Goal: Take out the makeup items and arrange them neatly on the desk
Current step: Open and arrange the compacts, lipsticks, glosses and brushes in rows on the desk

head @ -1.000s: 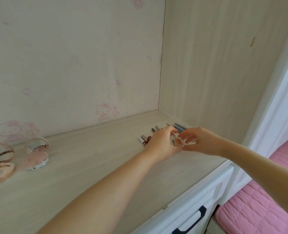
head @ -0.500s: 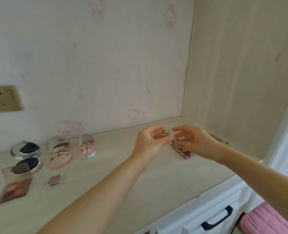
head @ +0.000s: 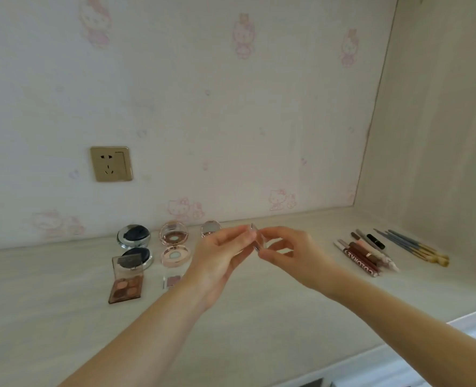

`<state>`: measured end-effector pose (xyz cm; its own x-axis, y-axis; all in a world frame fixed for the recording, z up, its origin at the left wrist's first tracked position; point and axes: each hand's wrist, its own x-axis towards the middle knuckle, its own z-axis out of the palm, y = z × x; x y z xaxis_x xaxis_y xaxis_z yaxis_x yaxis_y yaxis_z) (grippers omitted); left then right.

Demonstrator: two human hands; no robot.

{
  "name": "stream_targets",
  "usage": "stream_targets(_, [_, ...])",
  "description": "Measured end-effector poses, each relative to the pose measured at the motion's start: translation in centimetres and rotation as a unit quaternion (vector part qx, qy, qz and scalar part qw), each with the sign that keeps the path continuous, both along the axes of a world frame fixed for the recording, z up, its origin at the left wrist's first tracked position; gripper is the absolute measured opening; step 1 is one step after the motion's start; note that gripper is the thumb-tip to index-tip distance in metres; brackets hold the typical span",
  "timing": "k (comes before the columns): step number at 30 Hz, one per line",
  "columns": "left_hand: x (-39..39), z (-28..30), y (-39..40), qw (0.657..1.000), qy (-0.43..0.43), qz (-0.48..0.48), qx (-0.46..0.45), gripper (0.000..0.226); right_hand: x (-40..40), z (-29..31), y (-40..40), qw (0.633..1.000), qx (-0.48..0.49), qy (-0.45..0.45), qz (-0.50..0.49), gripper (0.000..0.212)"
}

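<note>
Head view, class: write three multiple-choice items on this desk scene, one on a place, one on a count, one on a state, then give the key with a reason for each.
1. Where do the brushes lie?
A. Beside the socket
B. At the desk's right end, by the side wall
C. In front of the palette

2. How many hands hold the small clear case?
A. None
B. One
C. Two

3. What state is the brown palette in?
A. Lid open
B. Lid closed
C. Upside down

Key: B, the brushes lie right of the pencils; C, left hand and right hand both pinch it; A, its lid stands up, showing the pans.
</note>
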<state>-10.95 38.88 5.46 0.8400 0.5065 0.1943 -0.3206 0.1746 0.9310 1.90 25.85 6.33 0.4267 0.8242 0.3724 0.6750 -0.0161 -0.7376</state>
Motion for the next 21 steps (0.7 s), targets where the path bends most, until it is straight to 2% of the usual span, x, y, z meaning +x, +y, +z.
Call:
stream_targets(5, [-3.6,-0.9,2.6,0.998,0.038,0.041,-0.034,0.026,-3.2,-1.1,3.4,0.999,-0.001,-0.025,0.026,0.028])
stream_targets(8, [-5.4,-1.4,3.6,0.996,0.072,0.042,-0.044,0.026,-4.6,-2.0,5.2,0.998,0.006,-0.044,0.038,0.032])
stream_targets(11, [-6.7,-1.9,4.5,0.991,0.094,0.033,-0.09,0.027,-5.8,-3.0,6.7,0.997,0.011,-0.069,0.041,0.034])
stream_targets(14, [-7.4,-2.6,5.4,0.987,0.091,0.031,-0.125,0.032,-6.7,-4.0,7.9,0.996,0.021,-0.078,0.043,0.039])
stream_targets(17, [-7.9,-3.4,6.2,0.989,0.085,0.049,-0.111,0.034,-7.4,-4.9,8.7,0.996,0.034,-0.073,0.036,0.044])
stream_targets(21, [-8.3,-4.5,6.2,0.99,0.055,0.08,-0.099,0.041,-8.3,-5.9,8.8,0.992,0.098,-0.061,0.057,0.045])
